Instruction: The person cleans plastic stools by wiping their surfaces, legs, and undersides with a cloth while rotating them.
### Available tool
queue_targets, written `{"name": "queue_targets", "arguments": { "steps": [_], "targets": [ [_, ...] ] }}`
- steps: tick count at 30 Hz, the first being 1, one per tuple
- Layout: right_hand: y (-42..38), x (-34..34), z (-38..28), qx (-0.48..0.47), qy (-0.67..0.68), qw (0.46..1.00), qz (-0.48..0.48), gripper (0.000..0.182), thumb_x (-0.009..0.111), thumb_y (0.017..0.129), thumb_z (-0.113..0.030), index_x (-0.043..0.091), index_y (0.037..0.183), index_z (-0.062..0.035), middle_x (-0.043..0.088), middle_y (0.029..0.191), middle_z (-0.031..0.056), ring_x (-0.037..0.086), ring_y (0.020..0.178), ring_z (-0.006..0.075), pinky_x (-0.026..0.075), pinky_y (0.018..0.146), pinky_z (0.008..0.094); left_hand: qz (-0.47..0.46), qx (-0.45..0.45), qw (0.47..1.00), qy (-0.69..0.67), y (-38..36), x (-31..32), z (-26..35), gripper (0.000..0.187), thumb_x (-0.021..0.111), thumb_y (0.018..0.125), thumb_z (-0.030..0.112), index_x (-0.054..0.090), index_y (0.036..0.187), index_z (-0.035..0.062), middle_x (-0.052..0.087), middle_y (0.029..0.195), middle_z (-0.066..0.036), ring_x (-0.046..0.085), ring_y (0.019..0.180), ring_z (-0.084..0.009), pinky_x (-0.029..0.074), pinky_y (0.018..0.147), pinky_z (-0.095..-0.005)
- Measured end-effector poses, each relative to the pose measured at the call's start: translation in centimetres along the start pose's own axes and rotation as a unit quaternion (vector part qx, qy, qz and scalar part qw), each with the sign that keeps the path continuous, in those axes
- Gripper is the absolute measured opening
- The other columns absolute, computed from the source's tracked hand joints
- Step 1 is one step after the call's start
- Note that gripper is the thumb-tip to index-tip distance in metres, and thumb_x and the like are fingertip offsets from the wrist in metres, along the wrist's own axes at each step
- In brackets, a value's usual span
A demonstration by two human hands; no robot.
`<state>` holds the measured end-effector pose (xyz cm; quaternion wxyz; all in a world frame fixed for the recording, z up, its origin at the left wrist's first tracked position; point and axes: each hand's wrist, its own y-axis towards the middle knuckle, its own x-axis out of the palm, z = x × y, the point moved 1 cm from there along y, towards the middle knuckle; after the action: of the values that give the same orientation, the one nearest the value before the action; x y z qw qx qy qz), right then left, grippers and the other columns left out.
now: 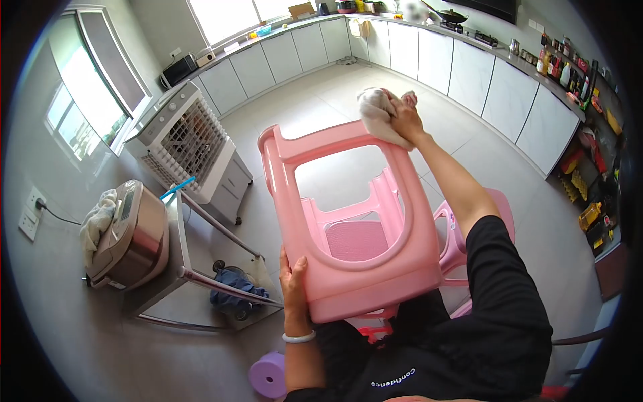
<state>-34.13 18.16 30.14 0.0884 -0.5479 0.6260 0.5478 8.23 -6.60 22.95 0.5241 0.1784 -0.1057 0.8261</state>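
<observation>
A pink plastic chair frame (pixel 362 285), with a large rounded opening through it, is held up in front of my body. Its exact kind is hard to tell; a ridged pink panel (pixel 356 241) shows through the opening. My left hand (pixel 293 278) grips the near left edge, thumb on top and fingers along the side. At the far right corner, my right hand (pixel 405 119) is closed around a bunched white cloth (pixel 378 114), which rests against the pink rim. Part of the cloth hangs over the corner.
Left of me, a rice cooker (pixel 137 234) with a cloth on it stands on a metal-framed stand (pixel 221 228). Behind it is an air cooler (pixel 184 134). A second pink chair (pixel 499 211) is at right, a purple stool (pixel 268 375) below. Cabinets (pixel 402 57) line the back.
</observation>
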Motion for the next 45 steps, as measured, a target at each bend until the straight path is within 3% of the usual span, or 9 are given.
{"name": "queue_targets", "arguments": {
  "steps": [6,10,20,23,27,33,35,39,45],
  "targets": [
    [-3.5,-0.4,1.0,-0.009,0.316,0.938,-0.141,0.04,0.058,0.087,-0.014,0.066,0.127,-0.0124,0.059,0.134,0.0182,0.046,0.131,0.039,0.033,0.114,0.045,-0.003,0.004,1.0,0.0,-0.6,1.1,0.9,0.065,0.06,0.094,0.02,0.035,0.151,0.0022,0.054,0.133,-0.015,0.058,0.116,-0.0214,0.05,0.097,-0.0343],
    [-9.5,-4.9,-2.4,-0.245,0.162,0.955,-0.042,0.043,0.07,0.085,-0.022,0.066,0.126,-0.0104,0.06,0.127,0.0216,0.048,0.124,0.0433,0.033,0.11,0.0501,0.0,0.014,1.0,0.004,-0.4,0.9,0.4,0.063,0.06,0.094,0.02,0.036,0.149,0.0028,0.055,0.131,-0.014,0.059,0.115,-0.0212,0.051,0.097,-0.0344],
    [-28.1,-15.3,-8.9,-0.144,0.145,0.977,-0.055,0.04,0.074,0.082,-0.028,0.068,0.117,-0.0094,0.062,0.12,0.0179,0.051,0.113,0.0394,0.033,0.101,0.0509,0.005,0.019,1.0,0.018,-0.7,1.0,0.3,0.062,0.061,0.094,0.019,0.037,0.149,0.002,0.056,0.13,-0.013,0.06,0.112,-0.0207,0.052,0.094,-0.0335],
    [-31.4,-16.9,-11.3,-0.235,0.131,0.961,-0.064,0.042,0.073,0.08,-0.026,0.07,0.12,-0.0139,0.062,0.127,0.0168,0.051,0.124,0.0378,0.031,0.101,0.0574,0.001,0.015,1.0,0.008,-0.6,1.1,0.8,0.061,0.06,0.095,0.019,0.038,0.149,0.002,0.057,0.13,-0.013,0.06,0.112,-0.0204,0.052,0.094,-0.0335],
    [-30.8,-17.1,-16.1,-0.342,0.088,0.92,-0.171,0.05,0.075,0.07,-0.023,0.071,0.119,-0.0185,0.063,0.13,0.0079,0.052,0.126,0.0353,0.031,0.1,0.0617,-0.006,0.015,1.0,0.018,-0.3,1.1,0.5,0.06,0.059,0.097,0.021,0.037,0.149,0.0018,0.057,0.13,-0.013,0.061,0.111,-0.0197,0.053,0.095,-0.0351],
    [-26.2,-11.5,-22.7,-0.472,0.156,0.833,-0.241,0.041,0.063,0.085,-0.027,0.062,0.123,-0.0104,0.058,0.127,0.0224,0.049,0.128,0.0455,0.035,0.102,0.0664,-0.09,0.069,0.993,-0.013,-0.3,-2.1,-3.4,0.046,0.046,0.106,0.039,0.051,0.135,0.0033,0.063,0.121,-0.012,0.064,0.108,-0.0235,0.055,0.096,-0.0355],
    [-25.6,-9.9,-24.3,-0.501,0.188,0.818,-0.212,0.042,0.062,0.086,-0.031,0.062,0.124,-0.0133,0.061,0.125,0.016,0.051,0.125,0.042,0.036,0.1,0.0685,-0.166,-0.027,0.96,-0.226,-1.9,-2.0,-1.6,0.053,0.046,0.105,0.045,0.048,0.139,0.0037,0.062,0.126,-0.015,0.063,0.113,-0.0271,0.056,0.094,-0.0383],
    [-27.7,-10.6,-23.7,-0.546,0.213,0.788,-0.186,0.037,0.075,0.076,-0.039,0.071,0.107,-0.0188,0.066,0.119,0.0008,0.053,0.122,0.0361,0.04,0.091,0.0581,-0.057,0.221,0.96,0.164,-5.1,2.9,1.8,0.056,0.05,0.103,0.044,0.045,0.142,0.0041,0.062,0.123,-0.015,0.063,0.109,-0.0263,0.057,0.09,-0.0381],
    [-28.9,-15.5,-16.7,-0.5,0.268,0.789,-0.237,0.033,0.078,0.071,-0.027,0.073,0.104,-0.024,0.068,0.119,0.0031,0.051,0.128,0.0374,0.029,0.108,0.0597,-0.002,0.029,0.999,-0.019,0.1,0.5,-0.2,0.052,0.054,0.105,0.025,0.04,0.149,0.0016,0.058,0.131,-0.012,0.061,0.111,-0.0198,0.053,0.095,-0.0333]
  ]
}}
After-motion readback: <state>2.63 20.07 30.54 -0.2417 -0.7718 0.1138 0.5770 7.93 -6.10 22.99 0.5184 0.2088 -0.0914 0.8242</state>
